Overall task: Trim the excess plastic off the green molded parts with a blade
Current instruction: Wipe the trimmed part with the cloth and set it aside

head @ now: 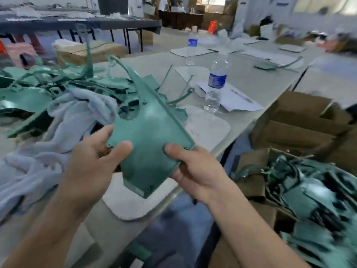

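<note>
Holding one green part (pixel 152 136) up over the near edge of the table (pixel 251 80), both hands grip it: left hand (pixel 92 163) with thumb on the face and fingers curled behind, right hand (pixel 195 173) pinching the near corner. No blade in view. Part is a flat matte panel with small screw holes, tapering to a long curved horn; ragged green by its far right edge, whose unclear. Judged mid-batch: green pile (pixel 38 93) on the table, box (pixel 249 186) at right crowded with more pieces.

Molded part (pixel 152 136): matte green. Cloth (pixel 77 113), left: pale lavender-white. Bottle (pixel 215 84) label: blue. Boxes (pixel 301 122), right: brown.
</note>
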